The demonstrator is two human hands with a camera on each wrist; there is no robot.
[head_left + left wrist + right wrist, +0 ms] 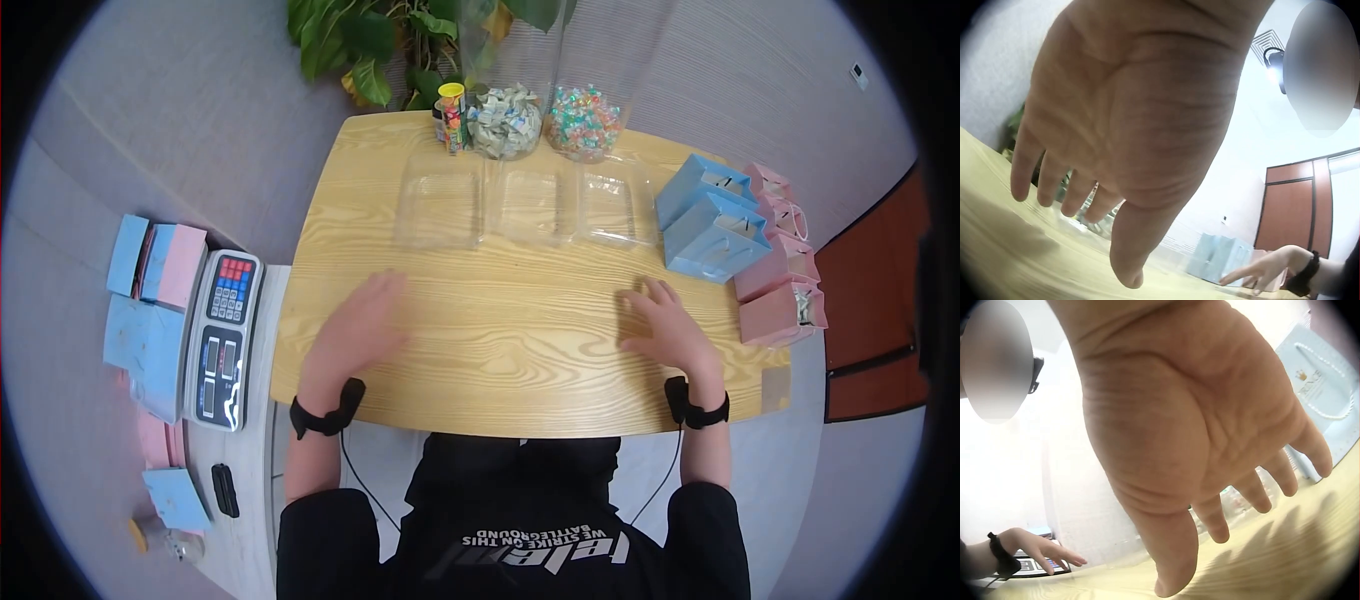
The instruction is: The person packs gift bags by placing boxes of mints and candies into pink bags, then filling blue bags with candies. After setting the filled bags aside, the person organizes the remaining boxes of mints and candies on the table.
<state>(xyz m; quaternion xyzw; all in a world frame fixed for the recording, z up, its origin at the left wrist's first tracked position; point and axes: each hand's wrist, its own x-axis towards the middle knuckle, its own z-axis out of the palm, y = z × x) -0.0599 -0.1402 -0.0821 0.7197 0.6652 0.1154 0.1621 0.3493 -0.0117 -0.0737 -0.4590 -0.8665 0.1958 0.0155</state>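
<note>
My left hand point(362, 325) hovers over the left part of the wooden table point(500, 330), fingers extended and nothing held. In the left wrist view its palm point(1129, 119) faces the camera with the fingers pointing down. Over the right part of the table my right hand point(668, 325) spreads its fingers, also holding nothing; its palm point(1191, 419) shows bare in the right wrist view. Beyond the hands, three clear plastic trays point(440, 243) stand in a row. Nearest to the right hand are two light blue gift bags point(712, 248).
Several pink gift bags point(780, 318) line the right edge. At the back stand a jar of wrapped candies point(585, 125), a jar of pale wrapped pieces point(505, 125) and a yellow-topped tube point(453, 120). To the left, a digital scale point(222, 340) sits beside folded blue bags point(150, 345).
</note>
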